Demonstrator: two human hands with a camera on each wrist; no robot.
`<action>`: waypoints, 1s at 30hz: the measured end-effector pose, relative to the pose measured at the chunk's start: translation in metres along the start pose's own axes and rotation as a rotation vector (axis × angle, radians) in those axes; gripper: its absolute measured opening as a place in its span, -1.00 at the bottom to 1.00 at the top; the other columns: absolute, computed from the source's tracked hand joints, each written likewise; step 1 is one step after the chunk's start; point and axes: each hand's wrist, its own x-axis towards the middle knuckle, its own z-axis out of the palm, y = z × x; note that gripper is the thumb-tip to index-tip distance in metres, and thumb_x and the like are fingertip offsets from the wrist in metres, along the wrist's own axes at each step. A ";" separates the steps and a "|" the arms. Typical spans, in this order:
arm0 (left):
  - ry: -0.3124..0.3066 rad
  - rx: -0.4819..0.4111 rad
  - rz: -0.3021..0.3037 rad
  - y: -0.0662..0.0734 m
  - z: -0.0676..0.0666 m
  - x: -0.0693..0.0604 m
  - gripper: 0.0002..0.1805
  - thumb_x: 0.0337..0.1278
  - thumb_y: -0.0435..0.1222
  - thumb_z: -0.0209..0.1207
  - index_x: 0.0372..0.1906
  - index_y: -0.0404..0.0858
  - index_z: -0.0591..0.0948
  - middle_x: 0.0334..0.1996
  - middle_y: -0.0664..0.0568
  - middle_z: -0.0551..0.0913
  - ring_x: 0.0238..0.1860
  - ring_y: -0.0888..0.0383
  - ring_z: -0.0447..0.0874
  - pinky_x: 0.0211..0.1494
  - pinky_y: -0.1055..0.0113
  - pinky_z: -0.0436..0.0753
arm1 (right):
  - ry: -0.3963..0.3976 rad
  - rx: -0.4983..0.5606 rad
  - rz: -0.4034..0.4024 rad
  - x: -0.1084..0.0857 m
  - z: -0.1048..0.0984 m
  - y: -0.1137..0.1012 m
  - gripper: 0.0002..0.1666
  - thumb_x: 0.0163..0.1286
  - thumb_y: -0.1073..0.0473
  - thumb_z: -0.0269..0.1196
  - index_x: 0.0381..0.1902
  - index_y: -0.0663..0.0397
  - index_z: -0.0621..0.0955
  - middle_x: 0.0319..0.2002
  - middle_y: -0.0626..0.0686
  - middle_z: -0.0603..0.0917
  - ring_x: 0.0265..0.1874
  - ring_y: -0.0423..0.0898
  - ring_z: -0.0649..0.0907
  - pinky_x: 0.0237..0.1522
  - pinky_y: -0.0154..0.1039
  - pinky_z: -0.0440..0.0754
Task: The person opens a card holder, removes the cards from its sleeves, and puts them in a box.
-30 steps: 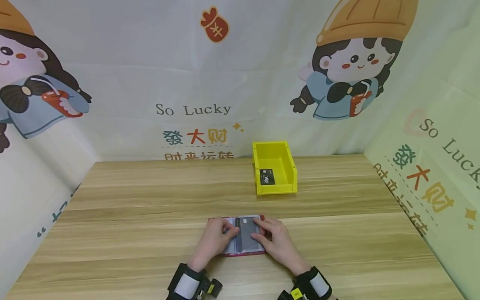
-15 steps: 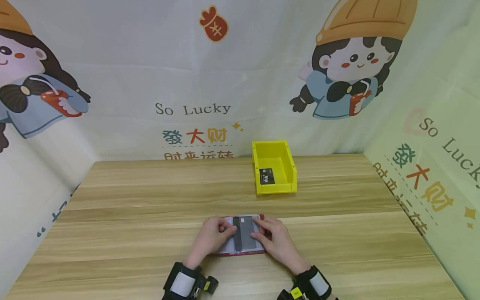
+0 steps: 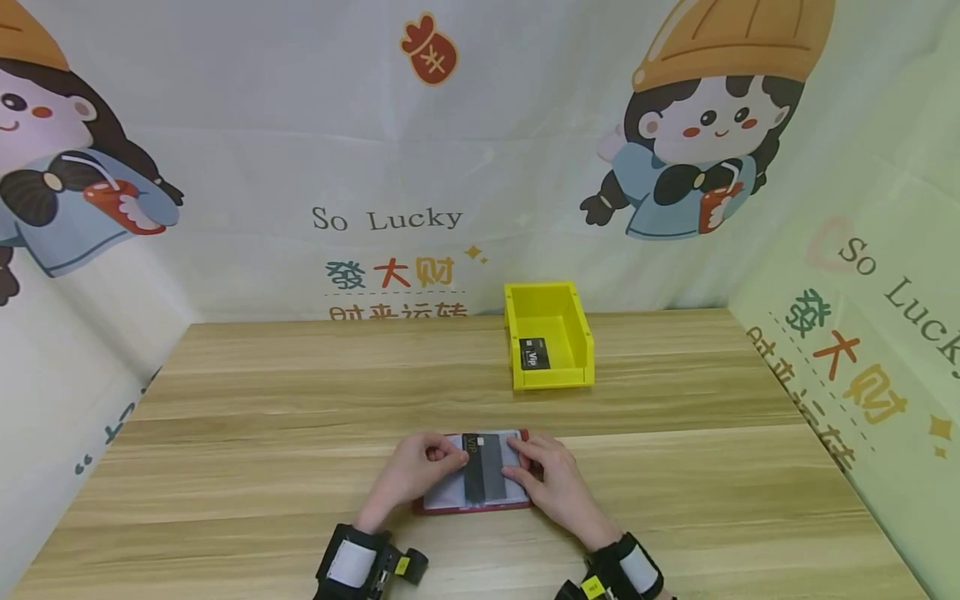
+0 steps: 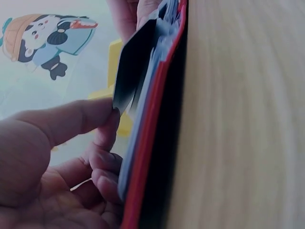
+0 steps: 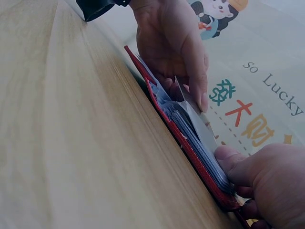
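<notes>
A red card holder (image 3: 446,501) with clear sleeves lies spread on the table in front of me. My left hand (image 3: 422,463) pinches the left edge of a dark VIP card (image 3: 473,475) between thumb and forefinger. The card sticks partly out of a clear sleeve on the right-hand page and tilts up from the pages in the left wrist view. My right hand (image 3: 553,482) grips the holder's right side, its thumb (image 5: 229,160) on the sleeves and its other fingers at the outer edge. The card's right part shows grey through the sleeve.
Behind the holder, a yellow bin (image 3: 555,380) stands near the back of the wooden table (image 3: 300,392). Another black card (image 3: 535,354) marked Vip lies inside it. A printed cloth (image 3: 247,167) hangs along the back and sides.
My left hand has moved left with the VIP card, and more of the card now shows outside the sleeve. My right hand has stayed in place on the holder.
</notes>
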 end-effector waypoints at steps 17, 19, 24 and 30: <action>-0.023 -0.181 -0.061 -0.009 -0.008 0.003 -0.85 0.31 -0.37 0.14 -0.33 -0.36 0.65 -0.34 0.04 0.62 -0.24 0.20 0.44 -0.14 0.35 0.40 | 0.011 0.006 -0.019 0.000 0.002 0.002 -0.59 0.24 0.24 0.43 0.06 0.24 0.71 -0.46 -0.18 0.43 -0.35 -0.28 0.40 -0.28 -0.40 0.31; -0.017 -0.218 -0.071 -0.010 -0.009 0.004 -0.83 0.33 -0.38 0.10 -0.35 -0.38 0.62 -0.39 0.07 0.54 -0.27 0.21 0.40 -0.17 0.38 0.38 | 0.009 0.008 -0.019 0.000 0.002 0.002 -0.59 0.24 0.24 0.43 0.06 0.23 0.71 -0.46 -0.18 0.43 -0.35 -0.28 0.40 -0.28 -0.40 0.30; -0.016 -0.277 -0.102 -0.008 -0.010 0.004 -0.80 0.35 -0.37 0.07 -0.41 -0.39 0.54 -0.47 0.11 0.38 -0.36 0.20 0.34 -0.27 0.40 0.33 | 0.005 0.005 -0.013 0.001 0.002 0.002 -0.59 0.25 0.24 0.43 0.07 0.22 0.70 -0.46 -0.18 0.42 -0.35 -0.27 0.39 -0.28 -0.39 0.30; -0.023 -0.293 -0.123 -0.008 -0.011 0.005 -0.82 0.35 -0.36 0.08 -0.40 -0.34 0.54 -0.46 0.10 0.39 -0.36 0.18 0.35 -0.26 0.39 0.34 | 0.000 0.008 -0.006 0.001 0.001 0.002 -0.59 0.26 0.23 0.42 0.07 0.19 0.70 -0.46 -0.19 0.42 -0.35 -0.27 0.40 -0.27 -0.39 0.29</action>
